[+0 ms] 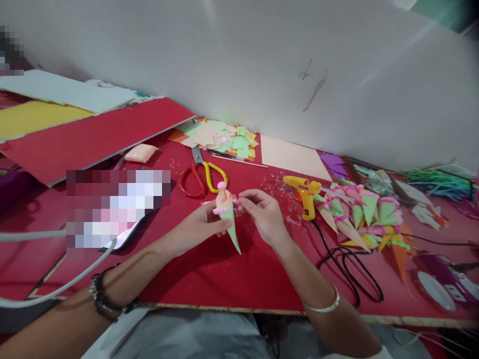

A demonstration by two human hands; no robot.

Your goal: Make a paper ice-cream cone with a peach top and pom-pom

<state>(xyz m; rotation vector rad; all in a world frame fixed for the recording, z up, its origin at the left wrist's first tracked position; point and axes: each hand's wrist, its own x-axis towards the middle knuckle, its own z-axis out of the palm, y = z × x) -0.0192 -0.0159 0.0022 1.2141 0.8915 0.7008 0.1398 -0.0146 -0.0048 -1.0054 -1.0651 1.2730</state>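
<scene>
My left hand (204,222) is closed round a small paper ice cream cone (232,233). The cone is pale green and points downward, with a peach swirl and a pink ball on top and pink trim about its rim. Close by on the right, my right hand (264,212) pinches at the pink trim, thumb and forefinger together beside the rim. What lies between those fingertips is too small to make out. Scissors (198,174) with one red and one yellow handle lie just beyond the cone. A yellow glue gun (305,194) rests right of my right hand, its small light glowing.
Several finished paper cones (368,207) are heaped at the right, near the glue gun's black cable (344,254). Paper scraps (224,139) and a peach sheet (292,154) lie along the wall. A phone (127,237) with a white cable and large coloured boards (101,134) occupy the left.
</scene>
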